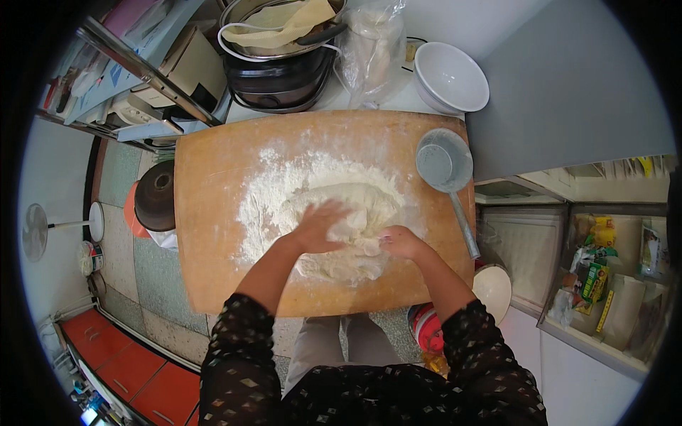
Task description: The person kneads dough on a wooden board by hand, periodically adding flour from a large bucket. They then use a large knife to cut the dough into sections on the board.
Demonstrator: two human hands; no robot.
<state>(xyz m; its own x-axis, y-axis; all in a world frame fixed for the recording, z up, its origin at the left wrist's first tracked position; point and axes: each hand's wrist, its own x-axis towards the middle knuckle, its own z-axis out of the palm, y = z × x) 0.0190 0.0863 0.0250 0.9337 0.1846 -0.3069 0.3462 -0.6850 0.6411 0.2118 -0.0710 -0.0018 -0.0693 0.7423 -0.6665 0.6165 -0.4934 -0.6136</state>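
A large mass of floury dough (pixel 341 199) lies at the middle of a wooden board (pixel 213 213), with loose white flour (pixel 261 197) spread around it, mostly to the left and behind. My left hand (pixel 321 226), slightly blurred, is over the dough's left part with its fingers spread and nothing gripped. At the dough's right edge is my right hand (pixel 399 241), its fingers curled in against the dough; whether they pinch some of it is hard to tell. A metal ladle-like scoop (pixel 443 160) rests on the board's right side, handle towards me.
Behind the board stand a black appliance (pixel 277 82) with a steamer pot (pixel 319 45) on top, a plastic bag (pixel 373 58) and a white bowl (pixel 453 77). A metal shelf (pixel 144 69) is at the back left. An opened refrigerator (pixel 613 277) holding packets is at the right.
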